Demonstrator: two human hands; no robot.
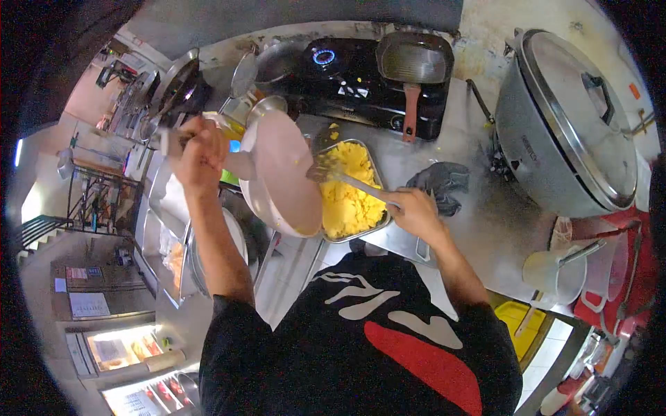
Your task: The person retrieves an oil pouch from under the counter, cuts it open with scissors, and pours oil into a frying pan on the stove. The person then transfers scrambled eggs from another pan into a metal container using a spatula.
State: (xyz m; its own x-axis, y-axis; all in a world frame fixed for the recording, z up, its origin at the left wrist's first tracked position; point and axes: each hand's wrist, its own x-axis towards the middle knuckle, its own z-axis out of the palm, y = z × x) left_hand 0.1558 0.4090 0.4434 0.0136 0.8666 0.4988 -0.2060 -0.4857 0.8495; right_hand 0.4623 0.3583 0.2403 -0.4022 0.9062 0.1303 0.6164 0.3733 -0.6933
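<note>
My left hand (200, 156) is closed around the handle of a light-coloured frying pan (281, 173), which is tipped on its side with its inside facing right. A few yellow bits cling near its rim. In my right hand (417, 216) is a spatula (361, 185) with a grey handle. Its blurred head lies between the pan's edge and a metal tray (386, 220). Scrambled eggs (350, 201) fill the tray, and some egg bits lie just behind it on the counter.
A black gas stove (340, 87) stands at the back, its left burner lit. On its right side sits a square grill pan (415, 59). A large lidded pot (555, 132) is at the right, near a crumpled black cloth (440, 186). A white pitcher (551, 274) stands lower right.
</note>
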